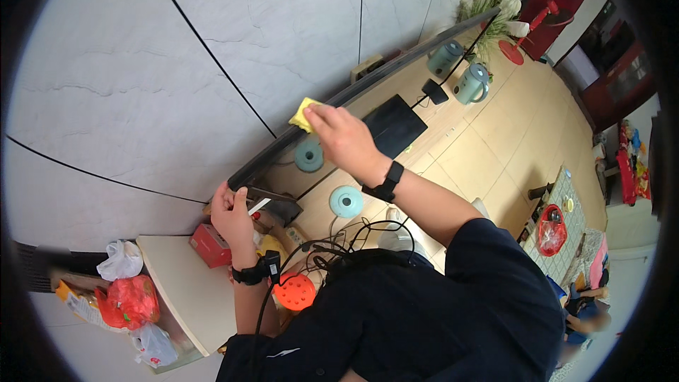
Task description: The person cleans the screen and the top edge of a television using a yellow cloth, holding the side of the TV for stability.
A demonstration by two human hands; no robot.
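A yellow folded cloth or sponge is pinched in my right hand and pressed against the top edge of a thin, dark flat-screen television. The television stands along the wall, and its glossy screen mirrors things before it. At its near-left corner, my left hand has thumb and fingers closed round the frame. Below the hands, on a long light-wood cabinet top, sit a round turquoise base and a flat black panel or box.
A green kettle stands farther along the cabinet. Black cables hang close to my body. To the left are a red box, a white cabinet and plastic bags. An orange-red stool is below; a table stands right.
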